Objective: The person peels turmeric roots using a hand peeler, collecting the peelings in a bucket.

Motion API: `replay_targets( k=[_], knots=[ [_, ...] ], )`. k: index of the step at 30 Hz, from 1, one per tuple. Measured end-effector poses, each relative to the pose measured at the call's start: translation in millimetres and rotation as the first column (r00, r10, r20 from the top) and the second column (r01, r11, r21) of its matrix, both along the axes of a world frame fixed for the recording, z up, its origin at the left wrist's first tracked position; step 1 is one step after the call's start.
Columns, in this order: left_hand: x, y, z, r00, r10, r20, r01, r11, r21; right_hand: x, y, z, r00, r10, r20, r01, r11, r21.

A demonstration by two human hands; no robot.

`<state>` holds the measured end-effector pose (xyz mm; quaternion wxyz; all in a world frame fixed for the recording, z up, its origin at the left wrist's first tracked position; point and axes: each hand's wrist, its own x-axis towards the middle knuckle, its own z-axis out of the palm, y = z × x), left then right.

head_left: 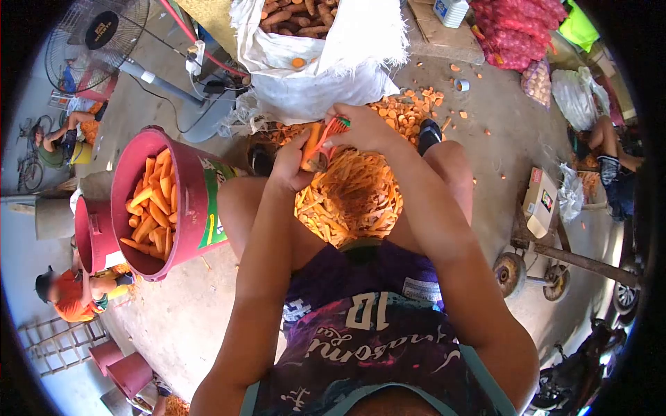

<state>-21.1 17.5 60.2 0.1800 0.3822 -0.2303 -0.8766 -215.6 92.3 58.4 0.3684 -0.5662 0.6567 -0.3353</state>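
Observation:
My left hand (294, 165) is closed around a carrot (311, 147), whose upper part shows bright orange and whose lower end is darker. Fingers bent, my right hand (362, 129) grips a red peeler (336, 129) with a bit of green on it, right at the carrot's side. Below both hands, between my knees, lies a heap of carrot peelings (348, 197). Carrot end pieces (402, 116) are scattered on the floor just beyond my right hand.
To my left stands a pink tub (182, 201) holding peeled carrots (154, 208). A white sack (361, 41) of unpeeled carrots is ahead. A fan (97, 31), red net bags (517, 31) and a wheeled cart (555, 249) stand around. Other people sit at the sides, one in orange (69, 298).

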Motion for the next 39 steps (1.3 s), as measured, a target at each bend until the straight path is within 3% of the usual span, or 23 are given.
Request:
replay_targets(
  k=[2, 5, 6, 8, 10, 13, 15, 16, 19, 24, 26, 27, 30, 31, 33, 34, 35, 36, 39],
  knots=[
    [5, -4, -10, 0.997, -0.053, -0.056, 0.049, 0.997, -0.058, -12, -2, -7, 0.999, -0.035, 0.020, 0.035, 0.999, -0.033],
    [10, -5, -24, 0.989, -0.147, 0.009, 0.147, 0.982, -0.116, -37, 0, -15, 0.943, -0.281, -0.180, 0.271, 0.960, -0.075],
    [15, -7, -24, 0.989, -0.150, 0.009, 0.150, 0.982, -0.117, -47, -1, -8, 0.942, -0.284, -0.180, 0.275, 0.959, -0.076],
    [25, -10, -23, 0.956, -0.292, -0.032, 0.287, 0.952, -0.109, -58, -3, 1, 0.936, -0.316, -0.156, 0.339, 0.929, 0.147],
    [23, -13, -27, 0.981, -0.191, 0.029, 0.193, 0.978, -0.078, -51, -3, 1, 0.938, -0.308, -0.156, 0.330, 0.933, 0.142],
    [23, -19, -42, 0.993, -0.104, 0.060, 0.109, 0.989, -0.095, -17, 7, -1, 0.987, -0.128, -0.099, 0.129, 0.992, 0.008],
    [20, -21, -50, 0.988, -0.121, -0.092, 0.113, 0.989, -0.092, 7, 9, 0, 0.994, -0.055, -0.098, 0.056, 0.998, 0.005],
    [17, -20, -50, 0.988, -0.127, -0.091, 0.118, 0.989, -0.094, 12, 8, 1, 0.995, 0.013, -0.099, -0.013, 1.000, -0.004],
    [11, -11, -47, 0.988, -0.069, -0.137, 0.064, 0.997, -0.044, 3, 3, -9, 0.998, -0.029, -0.059, 0.025, 0.998, -0.060],
    [14, -13, -40, 0.978, -0.175, -0.116, 0.159, 0.977, -0.140, -28, -3, -31, 0.992, -0.118, -0.045, 0.111, 0.984, -0.140],
    [25, -10, -25, 0.973, -0.226, -0.042, 0.219, 0.966, -0.136, -45, 2, -7, 0.954, -0.287, -0.081, 0.288, 0.957, 0.007],
    [29, -10, -17, 0.960, -0.276, 0.034, 0.278, 0.952, -0.129, -52, 0, -2, 0.938, -0.295, -0.183, 0.302, 0.953, 0.011],
    [27, -7, -9, 0.983, -0.179, 0.029, 0.181, 0.968, -0.171, -48, 6, 3, 0.945, -0.298, -0.136, 0.308, 0.950, 0.052],
    [27, -16, -29, 0.994, -0.068, 0.083, 0.078, 0.988, -0.133, -41, 6, -2, 0.946, -0.294, -0.140, 0.303, 0.951, 0.053],
    [39, -43, -85, 0.990, -0.140, -0.017, 0.137, 0.983, -0.120, -18, 5, -19, 0.985, -0.132, -0.109, 0.116, 0.983, -0.139],
    [36, -41, -69, 0.970, -0.217, -0.112, 0.204, 0.972, -0.116, -7, 6, -15, 0.985, -0.131, -0.109, 0.115, 0.983, -0.140],
    [23, -26, -60, 0.993, -0.115, -0.032, 0.111, 0.989, -0.096, 4, 7, -11, 0.991, -0.052, -0.126, 0.040, 0.995, -0.094],
    [15, -15, -39, 0.993, -0.118, -0.030, 0.115, 0.989, -0.097, 10, 8, -4, 0.990, 0.027, -0.139, -0.034, 0.998, -0.048],
    [11, -2, -17, 0.998, -0.061, 0.019, 0.062, 0.997, -0.049, 6, 6, -4, 0.997, -0.004, -0.076, -0.002, 0.997, -0.076]
  ],
)
